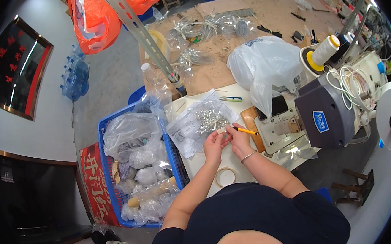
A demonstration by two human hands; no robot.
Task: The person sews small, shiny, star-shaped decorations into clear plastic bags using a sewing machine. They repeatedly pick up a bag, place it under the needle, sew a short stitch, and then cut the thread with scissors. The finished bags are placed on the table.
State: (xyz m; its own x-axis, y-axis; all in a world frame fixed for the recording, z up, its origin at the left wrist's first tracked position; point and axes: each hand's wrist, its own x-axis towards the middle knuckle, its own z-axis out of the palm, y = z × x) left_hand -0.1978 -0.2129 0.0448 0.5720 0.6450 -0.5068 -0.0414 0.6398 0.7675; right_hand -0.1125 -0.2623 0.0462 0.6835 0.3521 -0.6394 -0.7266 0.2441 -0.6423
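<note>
My left hand (pixel 213 147) is closed in a pinch over the white table (pixel 199 167), its fingertips meeting those of my right hand. A small pale piece (pixel 221 130) shows at the fingertips, too small to name. My right hand (pixel 240 142), with a bracelet at the wrist, is closed on a slim yellow-and-black pen-like tool (pixel 246 131), which points out to the right. Just beyond both hands, a heap of small shiny silvery pieces (pixel 210 120) lies on printed paper sheets (pixel 182 134).
A blue crate (pixel 105 175) of plastic-wrapped goods stands left. Right are a sewing machine (pixel 323 112), a thread cone (pixel 325 53) and a dark phone (pixel 278 106). Blue-handled snips (pixel 231 99) lie beyond the papers. A tape roll (pixel 217 179) sits near me; a metal post (pixel 142 34) rises ahead.
</note>
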